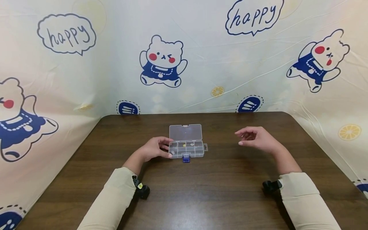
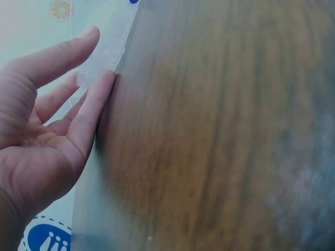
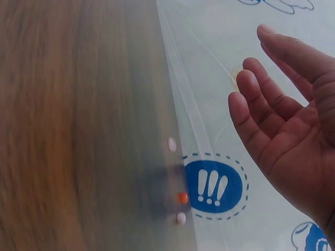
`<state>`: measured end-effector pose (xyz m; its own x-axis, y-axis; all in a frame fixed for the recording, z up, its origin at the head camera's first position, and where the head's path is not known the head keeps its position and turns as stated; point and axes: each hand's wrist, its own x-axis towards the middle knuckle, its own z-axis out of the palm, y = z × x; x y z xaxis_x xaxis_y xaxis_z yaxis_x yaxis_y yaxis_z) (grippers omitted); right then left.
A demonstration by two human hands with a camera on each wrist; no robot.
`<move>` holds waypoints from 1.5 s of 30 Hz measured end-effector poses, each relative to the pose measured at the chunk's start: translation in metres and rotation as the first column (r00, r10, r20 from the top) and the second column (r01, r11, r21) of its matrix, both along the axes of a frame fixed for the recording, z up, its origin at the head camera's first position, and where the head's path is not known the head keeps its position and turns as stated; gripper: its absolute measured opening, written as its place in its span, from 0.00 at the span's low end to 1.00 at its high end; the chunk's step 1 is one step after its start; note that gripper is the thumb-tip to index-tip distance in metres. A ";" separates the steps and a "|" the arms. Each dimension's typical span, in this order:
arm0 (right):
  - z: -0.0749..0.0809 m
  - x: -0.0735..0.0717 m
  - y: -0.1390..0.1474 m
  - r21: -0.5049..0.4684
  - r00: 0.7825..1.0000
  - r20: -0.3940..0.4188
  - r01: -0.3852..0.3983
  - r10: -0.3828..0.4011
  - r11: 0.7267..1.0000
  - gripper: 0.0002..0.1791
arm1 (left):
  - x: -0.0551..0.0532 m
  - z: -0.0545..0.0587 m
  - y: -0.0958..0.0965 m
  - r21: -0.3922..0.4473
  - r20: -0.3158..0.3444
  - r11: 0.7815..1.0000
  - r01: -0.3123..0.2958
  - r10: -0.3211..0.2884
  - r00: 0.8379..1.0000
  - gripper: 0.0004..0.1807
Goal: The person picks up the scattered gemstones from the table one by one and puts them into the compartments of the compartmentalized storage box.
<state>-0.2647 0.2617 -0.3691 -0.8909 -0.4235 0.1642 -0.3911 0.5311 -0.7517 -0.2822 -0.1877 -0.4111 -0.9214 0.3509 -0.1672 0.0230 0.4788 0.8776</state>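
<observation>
A clear plastic compartment box [image 1: 198, 152] lies on the table with its lid [image 1: 185, 132] raised at the back and a blue latch [image 1: 186, 158] in front. Small pieces sit in some compartments, among them a yellow piece [image 1: 184, 145] and a whitish piece [image 1: 192, 144]. My left hand [image 1: 153, 149] holds the box's left end, thumb by the front corner and fingers near the hinge. To the right, my right hand [image 1: 260, 139] hovers over the table, fingers loosely bent and holding nothing. The right wrist view shows an orange pill-like piece [image 3: 182, 197] between two pale ones [image 3: 172, 144].
The brown wooden table [image 1: 218, 191] reaches back to a patterned cloth [image 1: 201, 64] with cartoon bears, which hangs behind it and at both sides. A small hanging tab [image 1: 205, 147] juts from the box's right end. Dark wrist cameras [image 1: 142, 191] sit below both cuffs.
</observation>
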 end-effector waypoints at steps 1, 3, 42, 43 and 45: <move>0.000 0.000 0.002 0.003 1.000 -0.002 0.005 -0.005 1.000 0.18 | 0.000 0.000 0.000 0.000 -0.001 1.000 0.000 0.000 1.000 0.38; 0.000 -0.001 0.007 0.009 1.000 -0.004 0.015 -0.014 1.000 0.18 | 0.001 0.001 0.000 -0.001 -0.003 1.000 0.001 -0.001 1.000 0.38; -0.015 -0.012 0.073 0.085 0.981 0.088 0.165 -0.172 0.983 0.23 | 0.000 0.000 0.000 -0.008 -0.005 1.000 -0.006 0.006 1.000 0.38; -0.016 -0.013 0.074 0.090 0.979 0.099 0.169 -0.177 0.982 0.23 | 0.001 0.000 0.001 -0.009 -0.005 1.000 -0.008 0.008 1.000 0.37; -0.018 -0.015 0.077 0.106 0.977 0.115 0.166 -0.178 0.980 0.23 | 0.001 0.000 0.001 -0.007 -0.002 1.000 -0.009 0.009 1.000 0.37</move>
